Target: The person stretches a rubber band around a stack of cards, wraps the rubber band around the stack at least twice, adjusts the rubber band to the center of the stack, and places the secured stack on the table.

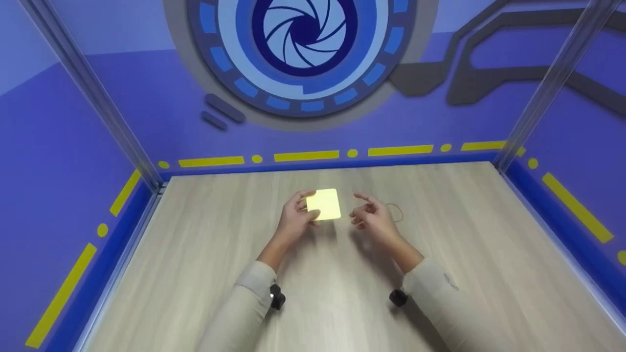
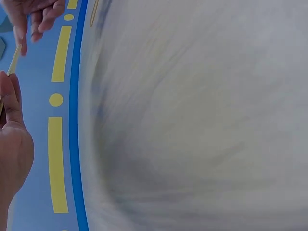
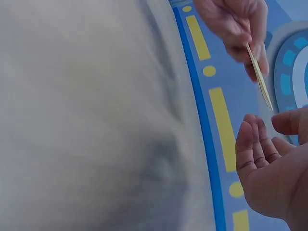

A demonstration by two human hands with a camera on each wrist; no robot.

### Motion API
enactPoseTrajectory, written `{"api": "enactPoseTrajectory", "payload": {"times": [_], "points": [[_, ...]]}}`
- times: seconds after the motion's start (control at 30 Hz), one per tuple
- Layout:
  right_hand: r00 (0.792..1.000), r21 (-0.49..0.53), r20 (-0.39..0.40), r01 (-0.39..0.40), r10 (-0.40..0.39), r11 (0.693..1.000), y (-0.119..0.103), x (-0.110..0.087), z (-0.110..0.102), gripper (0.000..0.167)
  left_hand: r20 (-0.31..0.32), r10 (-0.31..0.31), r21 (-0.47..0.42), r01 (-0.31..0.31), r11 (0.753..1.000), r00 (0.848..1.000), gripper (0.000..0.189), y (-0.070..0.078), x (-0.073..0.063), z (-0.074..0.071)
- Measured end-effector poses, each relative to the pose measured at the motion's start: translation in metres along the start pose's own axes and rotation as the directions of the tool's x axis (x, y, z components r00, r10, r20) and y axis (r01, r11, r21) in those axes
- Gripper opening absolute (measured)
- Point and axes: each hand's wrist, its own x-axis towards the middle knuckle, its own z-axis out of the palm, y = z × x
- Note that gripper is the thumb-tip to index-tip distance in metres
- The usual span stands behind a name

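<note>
My left hand pinches a thin stack of square yellow cards by its left side, thumb on the face toward me and fingers behind. Seen edge-on in the right wrist view, the card stack shows thin layered edges. My right hand is a little to the right of the cards, fingers loosely bent and apart, holding nothing. Its thumb and fingertips come close to the free edge of the stack in the right wrist view. Both hands are above the wooden table.
A thin tan loop like a rubber band lies on the wooden table just beyond the right hand. Blue printed walls with metal corner posts enclose the table at the back and both sides.
</note>
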Motion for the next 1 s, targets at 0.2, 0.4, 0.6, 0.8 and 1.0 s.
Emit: {"api": "enactPoseTrajectory", "payload": {"times": [0.2, 0.4, 0.6, 0.8, 1.0], "points": [[0.998, -0.042, -0.056, -0.022, 0.020, 0.999, 0.012, -0.005, -0.048, 0.054, -0.029, -0.023, -0.008, 0.022, 1.000, 0.999, 0.059, -0.001, -0.003, -0.012], [0.992, -0.063, -0.087, -0.095, 0.090, 0.993, 0.019, -0.009, -0.081, 0.054, -0.032, -0.045, 0.004, 0.045, 0.999, 0.998, 0.059, -0.003, -0.006, -0.018], [0.982, -0.135, -0.152, -0.128, 0.107, 0.982, 0.018, -0.007, -0.100, 0.050, -0.033, -0.025, 0.019, 0.025, 0.999, 0.999, 0.058, -0.004, -0.006, -0.021], [0.950, -0.131, -0.178, -0.281, 0.256, 0.951, 0.021, -0.007, -0.113, 0.049, -0.076, -0.037, 0.004, 0.037, 0.999, 0.996, 0.061, -0.005, -0.009, -0.026], [0.950, -0.195, -0.171, -0.294, 0.262, 0.936, 0.034, 0.002, -0.115, 0.046, -0.069, -0.029, 0.012, 0.030, 0.999, 0.997, 0.061, -0.006, -0.012, -0.025]]}}
